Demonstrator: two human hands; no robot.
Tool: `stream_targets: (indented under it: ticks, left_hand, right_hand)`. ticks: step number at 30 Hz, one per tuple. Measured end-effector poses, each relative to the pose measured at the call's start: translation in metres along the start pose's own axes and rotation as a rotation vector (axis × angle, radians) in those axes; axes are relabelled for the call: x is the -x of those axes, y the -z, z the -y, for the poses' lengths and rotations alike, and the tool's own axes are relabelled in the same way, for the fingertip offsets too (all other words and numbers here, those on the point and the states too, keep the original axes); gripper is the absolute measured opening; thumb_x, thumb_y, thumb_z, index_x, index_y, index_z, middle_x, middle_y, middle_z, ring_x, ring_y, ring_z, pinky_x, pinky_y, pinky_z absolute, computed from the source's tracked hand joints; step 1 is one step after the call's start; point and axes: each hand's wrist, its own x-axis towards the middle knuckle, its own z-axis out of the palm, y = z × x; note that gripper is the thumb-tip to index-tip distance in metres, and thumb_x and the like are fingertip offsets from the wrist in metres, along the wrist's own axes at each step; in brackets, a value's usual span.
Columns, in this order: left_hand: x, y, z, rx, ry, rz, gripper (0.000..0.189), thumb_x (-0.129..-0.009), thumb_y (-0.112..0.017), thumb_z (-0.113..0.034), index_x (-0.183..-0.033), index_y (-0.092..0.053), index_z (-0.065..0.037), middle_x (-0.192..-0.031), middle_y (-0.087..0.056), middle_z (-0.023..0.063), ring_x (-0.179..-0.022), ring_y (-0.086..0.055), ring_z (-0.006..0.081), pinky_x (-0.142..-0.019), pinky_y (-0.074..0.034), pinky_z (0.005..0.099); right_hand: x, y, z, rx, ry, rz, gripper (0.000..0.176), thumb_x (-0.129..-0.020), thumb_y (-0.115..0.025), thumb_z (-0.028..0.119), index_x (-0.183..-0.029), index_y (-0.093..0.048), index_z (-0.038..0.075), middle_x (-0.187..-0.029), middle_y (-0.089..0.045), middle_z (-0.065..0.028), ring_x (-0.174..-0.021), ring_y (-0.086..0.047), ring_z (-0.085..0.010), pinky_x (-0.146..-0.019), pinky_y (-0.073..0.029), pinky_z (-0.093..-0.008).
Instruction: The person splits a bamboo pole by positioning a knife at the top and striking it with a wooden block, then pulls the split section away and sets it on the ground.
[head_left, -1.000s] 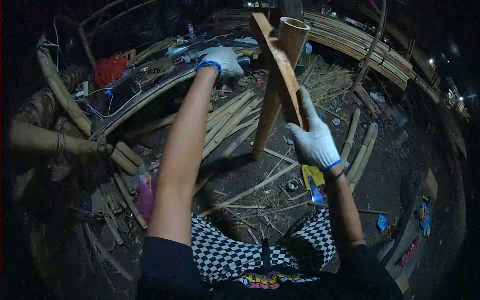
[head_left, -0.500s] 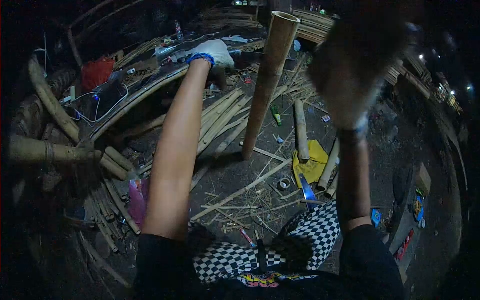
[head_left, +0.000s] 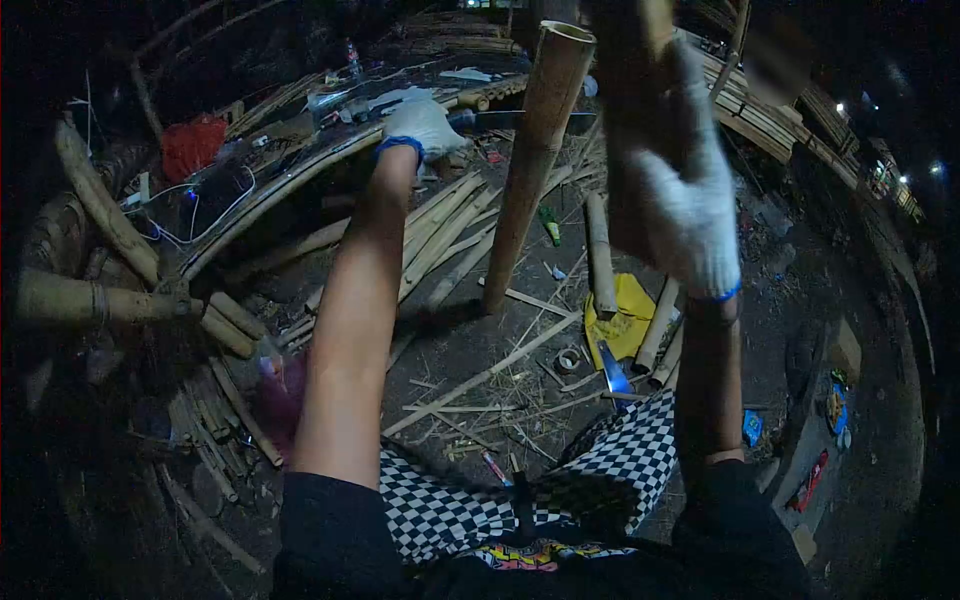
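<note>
Your left hand (head_left: pixel 420 128), gloved, looks curled round the handle of a long blade (head_left: pixel 497 120); finger detail unclear. Blade meets the upper bamboo tube (head_left: pixel 535 150), behind or into it, can't tell. Tube stands tilted, centre: likely stiff, hollow, lightish, slick-skinned; best held mid-length, clear of the edge. Your right hand (head_left: pixel 695 225), gloved, clasps a shadowed wood piece (head_left: pixel 635 120), probably solid, heavier; grip low.

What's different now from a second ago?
The right hand has swung right and up, away from the bamboo tube, still holding the wooden piece. Nothing was visibly picked up or let go. The left hand stays on the knife, and the tube still stands tilted.
</note>
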Motion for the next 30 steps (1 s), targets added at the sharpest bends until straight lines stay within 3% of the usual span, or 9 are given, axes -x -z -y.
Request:
stream_targets:
  ticks: [7,9,11,13,18,20,22,24,30]
  left_hand:
    - [0.008,0.009,-0.003,0.062,0.027,0.074,0.063,-0.068,-0.071,-0.058,-0.100,-0.072,-0.004,-0.104,-0.068,0.0196,-0.093,-0.067,0.0325,-0.085,-0.053,0.0407]
    - [0.006,0.005,0.001,0.016,0.010,0.070,0.068,-0.065,-0.072,-0.060,-0.102,-0.071,-0.003,-0.108,-0.066,0.0217,-0.097,-0.065,0.0349,-0.087,-0.051,0.0419]
    - [0.012,-0.003,0.004,0.059,0.050,0.099,0.066,-0.066,-0.072,-0.057,-0.103,-0.070,-0.003,-0.107,-0.067,0.0212,-0.098,-0.065,0.0340,-0.087,-0.051,0.0417]
    - [0.021,-0.020,0.004,0.034,0.074,0.116,0.058,-0.062,-0.073,-0.046,-0.101,-0.072,-0.005,-0.110,-0.067,0.0184,-0.099,-0.065,0.0336,-0.086,-0.052,0.0428]
    - [0.014,-0.002,-0.002,0.008,-0.078,0.397,0.052,-0.067,-0.071,-0.043,-0.101,-0.071,-0.003,-0.114,-0.065,0.0195,-0.098,-0.065,0.0338,-0.088,-0.051,0.0390]
    - [0.020,0.005,-0.017,0.300,0.076,0.400,0.045,-0.073,-0.069,-0.040,-0.097,-0.071,-0.002,-0.109,-0.067,0.0192,-0.091,-0.065,0.0318,-0.084,-0.051,0.0382]
    - [0.003,-0.035,-0.005,0.196,0.034,0.131,0.040,-0.076,-0.067,-0.037,-0.094,-0.071,-0.002,-0.105,-0.068,0.0191,-0.087,-0.065,0.0313,-0.082,-0.051,0.0383]
    - [0.006,-0.026,-0.003,0.130,-0.029,0.119,0.031,-0.075,-0.062,-0.030,-0.091,-0.071,-0.005,-0.096,-0.068,0.0186,-0.090,-0.063,0.0338,-0.086,-0.048,0.0406]
    - [0.007,-0.029,0.011,0.296,-0.067,0.113,0.038,-0.070,-0.063,-0.035,-0.086,-0.070,-0.001,-0.094,-0.067,0.0232,-0.084,-0.063,0.0378,-0.077,-0.050,0.0431]
  right_hand:
    - [0.010,0.008,-0.019,0.448,0.040,0.011,0.044,-0.082,-0.060,-0.001,-0.125,-0.050,0.000,-0.122,-0.060,-0.0153,-0.105,-0.062,-0.0248,-0.092,-0.051,-0.0362]
    - [0.031,0.004,-0.082,0.468,0.039,0.021,0.057,-0.080,-0.060,0.003,-0.134,-0.045,0.003,-0.125,-0.058,-0.0199,-0.109,-0.061,-0.0312,-0.097,-0.047,-0.0380]
    - [0.051,0.004,-0.097,0.652,-0.556,0.434,0.078,-0.082,-0.057,0.012,-0.151,-0.022,0.022,-0.137,-0.045,-0.0291,-0.122,-0.050,-0.0423,-0.105,-0.040,-0.0429]
    - [0.069,0.009,-0.112,0.800,-0.409,0.454,0.081,-0.084,-0.057,0.022,-0.151,-0.012,0.023,-0.107,-0.060,-0.0349,-0.099,-0.058,-0.0508,-0.087,-0.049,-0.0527]
    - [0.077,0.007,-0.085,0.718,-0.519,0.438,0.078,-0.086,-0.057,0.024,-0.151,-0.015,0.023,-0.107,-0.060,-0.0349,-0.098,-0.058,-0.0510,-0.086,-0.049,-0.0524]
    - [0.076,0.010,-0.068,0.635,-0.585,0.391,0.076,-0.086,-0.058,0.021,-0.151,-0.019,0.025,-0.114,-0.060,-0.0308,-0.102,-0.061,-0.0456,-0.090,-0.050,-0.0465]
    - [0.079,0.020,-0.052,0.651,-0.410,0.325,0.075,-0.086,-0.059,0.019,-0.151,-0.021,0.023,-0.122,-0.058,-0.0279,-0.109,-0.060,-0.0389,-0.094,-0.049,-0.0427]
    - [0.076,0.020,-0.009,0.567,-0.358,0.176,0.075,-0.085,-0.061,0.015,-0.151,-0.024,0.016,-0.139,-0.046,-0.0210,-0.125,-0.048,-0.0293,-0.105,-0.039,-0.0382]
    - [0.031,0.073,0.042,0.192,0.255,-0.324,0.070,-0.084,-0.061,0.009,-0.147,-0.031,0.008,-0.146,-0.040,-0.0170,-0.133,-0.041,-0.0274,-0.111,-0.032,-0.0366]
